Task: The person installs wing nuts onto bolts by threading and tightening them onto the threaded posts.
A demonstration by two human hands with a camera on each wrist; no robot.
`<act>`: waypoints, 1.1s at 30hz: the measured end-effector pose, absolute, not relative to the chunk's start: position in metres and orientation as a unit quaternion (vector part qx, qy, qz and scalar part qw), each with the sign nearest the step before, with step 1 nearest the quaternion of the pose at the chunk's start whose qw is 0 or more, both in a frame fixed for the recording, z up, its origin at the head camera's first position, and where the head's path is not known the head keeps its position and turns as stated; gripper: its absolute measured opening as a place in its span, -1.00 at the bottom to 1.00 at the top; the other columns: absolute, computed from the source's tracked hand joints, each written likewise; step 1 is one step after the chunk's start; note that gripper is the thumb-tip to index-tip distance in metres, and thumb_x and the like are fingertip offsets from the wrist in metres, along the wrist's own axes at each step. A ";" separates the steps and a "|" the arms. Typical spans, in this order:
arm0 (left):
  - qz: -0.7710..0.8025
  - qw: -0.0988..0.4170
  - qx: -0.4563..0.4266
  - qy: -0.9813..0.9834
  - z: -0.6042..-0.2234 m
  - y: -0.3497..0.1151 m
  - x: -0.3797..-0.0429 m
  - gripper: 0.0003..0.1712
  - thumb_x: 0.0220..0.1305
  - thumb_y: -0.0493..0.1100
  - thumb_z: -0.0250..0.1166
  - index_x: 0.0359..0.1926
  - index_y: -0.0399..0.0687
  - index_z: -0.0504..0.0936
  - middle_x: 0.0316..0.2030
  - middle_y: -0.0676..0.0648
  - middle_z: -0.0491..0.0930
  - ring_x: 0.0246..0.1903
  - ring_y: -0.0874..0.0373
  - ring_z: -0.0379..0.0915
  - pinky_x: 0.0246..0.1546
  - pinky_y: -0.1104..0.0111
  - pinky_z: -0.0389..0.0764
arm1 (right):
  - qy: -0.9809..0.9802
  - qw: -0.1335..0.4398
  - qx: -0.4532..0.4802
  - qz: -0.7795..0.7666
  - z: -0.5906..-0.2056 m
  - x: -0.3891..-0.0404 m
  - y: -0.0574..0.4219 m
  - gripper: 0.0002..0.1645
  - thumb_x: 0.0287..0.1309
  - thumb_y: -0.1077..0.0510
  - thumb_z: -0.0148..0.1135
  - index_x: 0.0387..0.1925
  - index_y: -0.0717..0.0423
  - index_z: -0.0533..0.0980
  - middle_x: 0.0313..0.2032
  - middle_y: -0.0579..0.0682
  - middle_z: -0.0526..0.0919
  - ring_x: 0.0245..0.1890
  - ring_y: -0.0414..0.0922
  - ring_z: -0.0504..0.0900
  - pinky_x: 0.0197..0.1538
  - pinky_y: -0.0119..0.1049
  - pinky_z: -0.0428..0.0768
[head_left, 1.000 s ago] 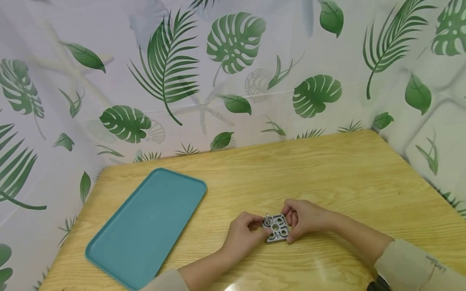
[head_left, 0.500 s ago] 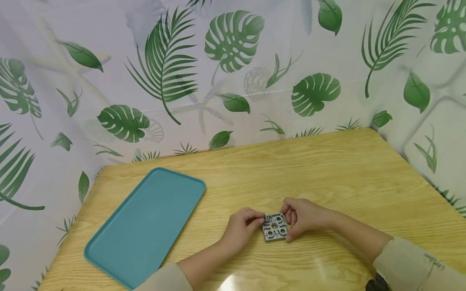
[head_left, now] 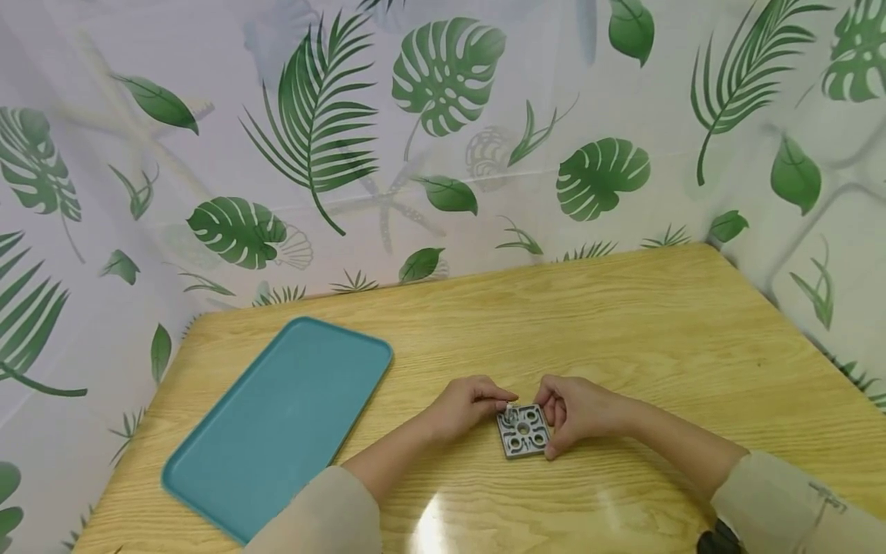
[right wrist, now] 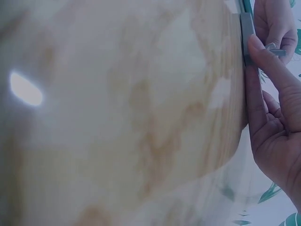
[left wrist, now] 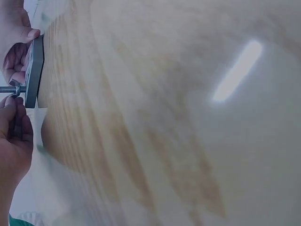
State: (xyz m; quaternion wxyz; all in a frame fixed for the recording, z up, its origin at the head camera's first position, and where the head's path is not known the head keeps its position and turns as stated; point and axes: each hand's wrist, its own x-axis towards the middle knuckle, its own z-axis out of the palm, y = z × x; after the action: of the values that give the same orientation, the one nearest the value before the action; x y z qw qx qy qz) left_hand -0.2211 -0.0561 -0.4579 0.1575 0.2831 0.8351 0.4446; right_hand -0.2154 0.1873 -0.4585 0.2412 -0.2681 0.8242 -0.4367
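Observation:
A square grey metal plate [head_left: 524, 442] with several round holes lies on the wooden table. My right hand [head_left: 580, 410] grips its right edge between thumb and fingers. At the plate's far left corner a threaded bolt [left wrist: 6, 89] stands out from the face, with a small metal nut [left wrist: 18, 88] on it close to the plate. The nut may have wings; it is too small to be sure. My left hand [head_left: 471, 406] pinches the nut with its fingertips, which partly hide it. In the right wrist view the bolt's end [right wrist: 279, 52] shows beyond the right thumb.
A blue-green rectangular tray [head_left: 277, 431] lies on the left of the wooden table [head_left: 623, 323]. A leaf-printed cloth [head_left: 443, 231] stands behind and at both sides. Part of a black object [head_left: 720, 538] shows at the bottom right, near the right sleeve.
My left hand has shifted from the plate's left edge up to its far left corner, its fingers turning about the nut. My right hand and the plate have hardly moved.

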 end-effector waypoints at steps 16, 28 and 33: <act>0.583 0.062 0.076 0.807 -0.471 -0.044 -0.160 -0.62 0.13 -0.07 0.39 -0.07 -0.16 0.62 -0.26 0.03 0.52 -0.28 0.28 0.40 -0.26 0.51 0.49 | 0.832 0.232 -0.268 -0.426 -0.458 -0.216 0.187 -0.31 -0.36 0.16 0.60 -0.19 0.29 0.39 -0.50 -0.06 0.51 -0.51 -0.27 0.47 -0.45 -0.47 0.50; 0.522 0.030 0.153 0.838 -0.472 -0.049 -0.176 -0.82 0.23 -0.15 0.28 -0.20 -0.11 0.70 -0.29 0.05 0.60 -0.25 0.29 0.50 -0.20 0.52 0.52 | 0.827 0.243 -0.266 -0.432 -0.461 -0.216 0.184 -0.32 -0.35 0.18 0.60 -0.18 0.30 0.38 -0.50 -0.06 0.52 -0.51 -0.26 0.49 -0.44 -0.47 0.50; 0.442 0.065 0.283 0.848 -0.466 -0.057 -0.208 -0.82 0.26 -0.23 0.23 -0.18 -0.13 0.71 -0.27 -0.01 0.63 -0.21 0.26 0.52 -0.14 0.52 0.51 | 0.828 0.243 -0.261 -0.432 -0.457 -0.216 0.185 -0.31 -0.34 0.18 0.60 -0.17 0.30 0.38 -0.49 -0.05 0.51 -0.50 -0.26 0.48 -0.44 -0.47 0.50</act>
State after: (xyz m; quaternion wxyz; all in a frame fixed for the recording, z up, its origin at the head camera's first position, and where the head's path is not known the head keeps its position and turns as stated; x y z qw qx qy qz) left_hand -0.2083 -0.0575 -0.4660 0.0652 0.2831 0.8484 0.4424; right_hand -0.2157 0.1851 -0.4574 0.2432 -0.2614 0.8282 -0.4320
